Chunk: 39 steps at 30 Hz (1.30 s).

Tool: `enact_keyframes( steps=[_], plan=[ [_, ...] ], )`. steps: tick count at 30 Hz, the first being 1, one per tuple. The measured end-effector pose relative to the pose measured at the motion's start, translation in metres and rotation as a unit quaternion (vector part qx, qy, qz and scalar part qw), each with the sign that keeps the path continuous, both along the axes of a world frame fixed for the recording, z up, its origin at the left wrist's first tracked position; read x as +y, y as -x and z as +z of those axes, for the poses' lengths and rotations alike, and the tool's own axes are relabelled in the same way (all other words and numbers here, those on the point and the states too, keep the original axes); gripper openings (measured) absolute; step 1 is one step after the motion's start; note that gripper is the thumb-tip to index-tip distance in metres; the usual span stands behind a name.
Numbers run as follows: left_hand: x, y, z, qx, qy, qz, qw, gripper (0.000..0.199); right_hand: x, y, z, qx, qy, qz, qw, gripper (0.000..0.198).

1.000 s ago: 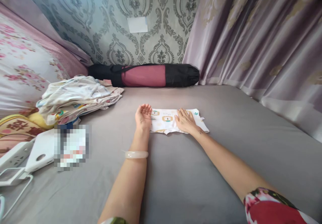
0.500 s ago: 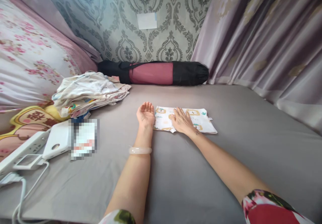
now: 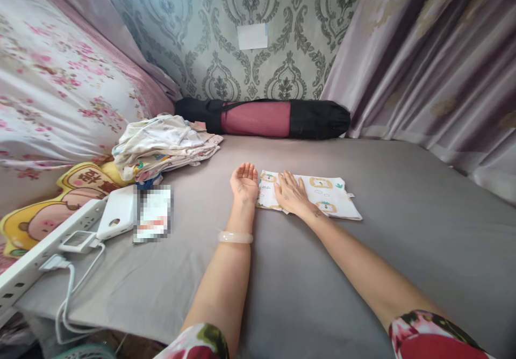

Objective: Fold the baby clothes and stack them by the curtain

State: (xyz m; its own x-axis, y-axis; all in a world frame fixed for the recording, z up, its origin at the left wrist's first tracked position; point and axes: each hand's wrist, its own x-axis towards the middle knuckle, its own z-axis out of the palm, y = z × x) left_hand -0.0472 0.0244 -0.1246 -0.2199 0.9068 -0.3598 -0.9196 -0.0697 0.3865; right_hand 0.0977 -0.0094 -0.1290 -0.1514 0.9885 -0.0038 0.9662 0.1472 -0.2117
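A folded white cloth (image 3: 334,196) with a tan and green print lies flat on the bed, a small tag at its right edge. My right hand (image 3: 291,193) rests palm down on its left part, fingers stretched out and holding nothing. Against the cloth's left edge is my left hand (image 3: 244,184), palm turned up and fingers loosely extended, with nothing in it. A pale bangle (image 3: 235,237) circles my left wrist.
Left of my hands sit a pile of folded clothes (image 3: 165,141), a blurred-out packet (image 3: 153,214), a white power bank (image 3: 119,211) and a power strip (image 3: 52,241) with cables. A black and pink rolled bag (image 3: 258,118) lies along the wall on the grey bed sheet (image 3: 314,284).
The view has swung left, so everything appears farther right. My right hand has slid a little left over the cloth. My left hand stays at the cloth's left edge.
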Motion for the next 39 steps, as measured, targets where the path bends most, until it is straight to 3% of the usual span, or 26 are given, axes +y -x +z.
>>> enact_keyframes(
  steps=[12, 22, 31, 39],
  plan=[
    [0.002, 0.002, -0.003, 0.016, 0.001, 0.006, 1.0, 0.02, 0.001, 0.008, -0.007, -0.009, -0.008, 0.0, 1.0, 0.059],
    [0.002, 0.004, -0.003, -0.04, -0.014, 0.006, 0.999, 0.022, 0.006, 0.036, -0.002, 0.025, -0.034, 0.033, 0.999, 0.057],
    [0.003, 0.007, -0.002, -0.079, -0.018, 0.009, 0.997, 0.022, 0.01, 0.051, -0.011, 0.043, -0.053, 0.039, 0.997, 0.058],
    [0.002, 0.007, -0.005, -0.04, -0.03, -0.008, 0.999, 0.022, 0.014, 0.049, -0.007, 0.081, -0.015, 0.032, 0.996, 0.058]
  ],
)
